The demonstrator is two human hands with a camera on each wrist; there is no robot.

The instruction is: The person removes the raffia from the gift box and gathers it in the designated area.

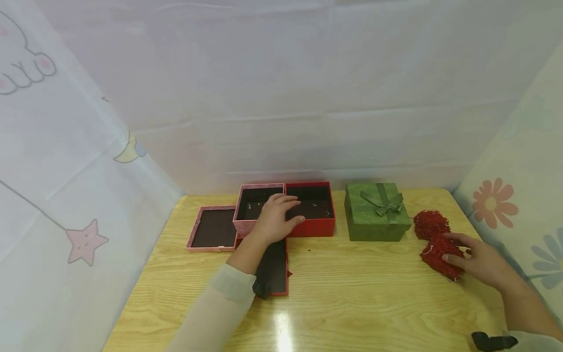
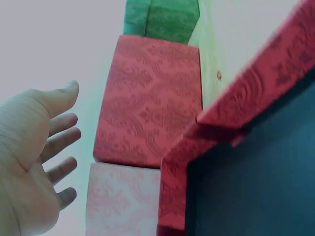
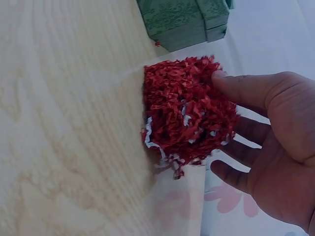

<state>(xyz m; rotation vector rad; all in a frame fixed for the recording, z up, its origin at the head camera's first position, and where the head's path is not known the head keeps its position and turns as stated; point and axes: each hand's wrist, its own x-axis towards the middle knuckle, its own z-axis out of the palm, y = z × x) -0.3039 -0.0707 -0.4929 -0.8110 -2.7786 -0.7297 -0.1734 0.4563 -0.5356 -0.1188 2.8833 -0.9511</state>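
Note:
My left hand hovers over the fronts of an open pink box and an open red box, fingers spread and holding nothing. In the left wrist view, that hand is beside the boxes, apart from them. On the right, my right hand has its thumb and fingers around the nearer clump of red shredded paper. White strips show in this clump in the right wrist view, where the thumb lies on its edge. A second red clump sits just behind it.
A closed green gift box with a bow stands left of the clumps. The pink lid lies inside up at the left. Under my left forearm lies the red lid, partly hidden. Fabric walls border the wooden table.

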